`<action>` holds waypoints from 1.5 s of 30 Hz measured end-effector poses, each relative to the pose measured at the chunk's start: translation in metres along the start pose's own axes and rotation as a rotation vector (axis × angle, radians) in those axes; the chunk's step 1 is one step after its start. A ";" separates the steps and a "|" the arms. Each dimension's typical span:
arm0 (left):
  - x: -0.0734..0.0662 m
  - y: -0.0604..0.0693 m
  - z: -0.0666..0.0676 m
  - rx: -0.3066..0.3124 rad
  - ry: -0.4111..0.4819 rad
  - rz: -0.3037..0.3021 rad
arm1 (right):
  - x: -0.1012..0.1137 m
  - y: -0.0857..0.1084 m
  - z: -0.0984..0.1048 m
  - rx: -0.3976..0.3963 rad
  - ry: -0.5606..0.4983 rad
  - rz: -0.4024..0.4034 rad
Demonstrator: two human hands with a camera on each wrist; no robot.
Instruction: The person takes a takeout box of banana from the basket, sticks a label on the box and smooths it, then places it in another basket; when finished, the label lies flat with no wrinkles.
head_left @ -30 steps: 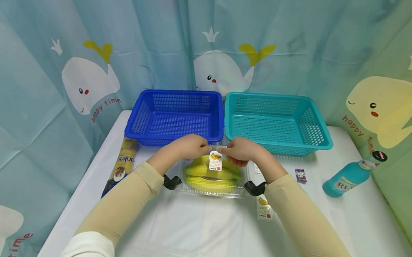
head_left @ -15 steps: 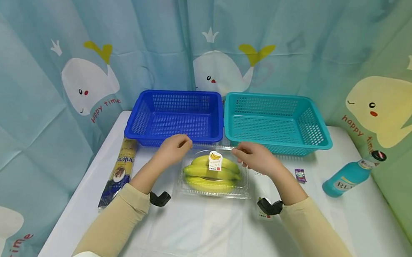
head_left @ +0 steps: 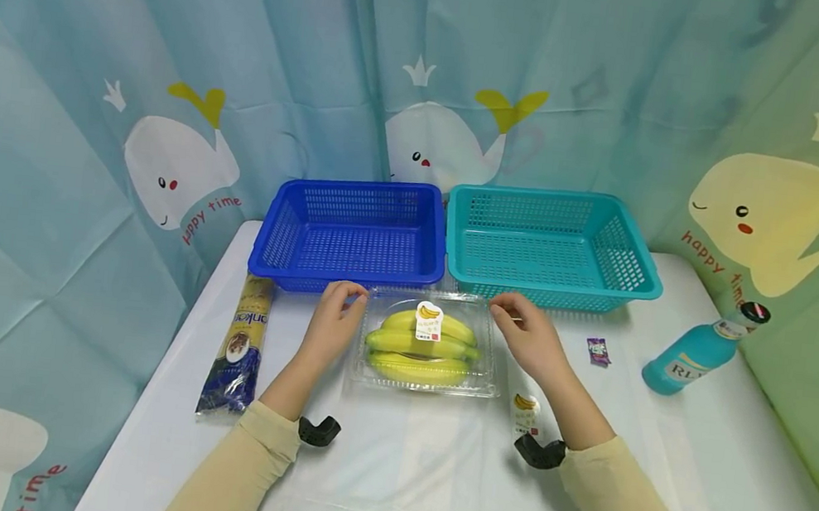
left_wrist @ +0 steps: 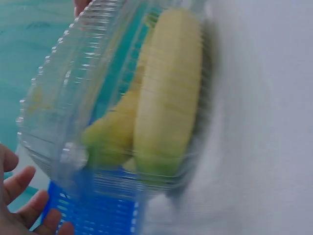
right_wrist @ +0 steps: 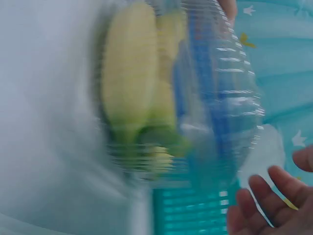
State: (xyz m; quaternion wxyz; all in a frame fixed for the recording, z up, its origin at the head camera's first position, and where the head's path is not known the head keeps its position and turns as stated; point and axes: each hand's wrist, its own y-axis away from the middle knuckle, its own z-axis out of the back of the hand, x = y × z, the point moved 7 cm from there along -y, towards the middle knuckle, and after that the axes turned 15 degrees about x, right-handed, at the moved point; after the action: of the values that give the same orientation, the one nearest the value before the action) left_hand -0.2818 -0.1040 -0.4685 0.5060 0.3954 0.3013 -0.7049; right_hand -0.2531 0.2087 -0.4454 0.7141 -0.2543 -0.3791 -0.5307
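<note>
A clear plastic box (head_left: 483, 386) of yellow-green bananas (head_left: 421, 344) sits on the table, lid closed, a banana-print label (head_left: 428, 322) on top. My left hand (head_left: 332, 321) is at its left far corner, fingers relaxed; the left wrist view shows that hand (left_wrist: 24, 205) with spread fingers beside the box. Near the right far corner is my right hand (head_left: 530, 339), its fingers loosely bent and, in the right wrist view, spread apart (right_wrist: 274, 205). Neither hand grips the box; whether fingertips touch it, I cannot tell.
Behind the box stand a blue basket (head_left: 355, 278) and a teal basket (head_left: 548, 290). A yellow-and-blue packet (head_left: 238, 346) lies at left. Rightward are another banana label (head_left: 525, 415), a small purple packet (head_left: 598, 351) and a leaning-looking blue bottle (head_left: 691, 358).
Both hands have moved apart, from the middle of the box's far edge out to its two sides, and their pinching fingers have loosened. The box has stayed in place.
</note>
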 end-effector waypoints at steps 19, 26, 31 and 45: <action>0.036 0.008 -0.036 0.101 0.357 -0.026 | -0.042 0.006 -0.036 -0.084 -0.271 -0.063; 0.038 0.009 -0.042 0.160 0.354 -0.050 | -0.042 0.004 -0.038 -0.084 -0.331 -0.001; 0.029 0.010 -0.042 0.196 0.372 -0.074 | -0.037 0.002 -0.042 -0.045 -0.352 0.014; 0.033 0.010 -0.049 0.169 0.476 -0.150 | -0.003 0.010 -0.045 0.023 -0.433 0.030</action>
State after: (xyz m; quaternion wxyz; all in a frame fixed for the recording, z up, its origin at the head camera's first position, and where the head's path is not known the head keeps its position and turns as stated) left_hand -0.2659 -0.0823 -0.5214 0.3323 0.5677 0.3804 -0.6501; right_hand -0.2316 0.1797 -0.4737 0.6267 -0.3600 -0.5257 -0.4486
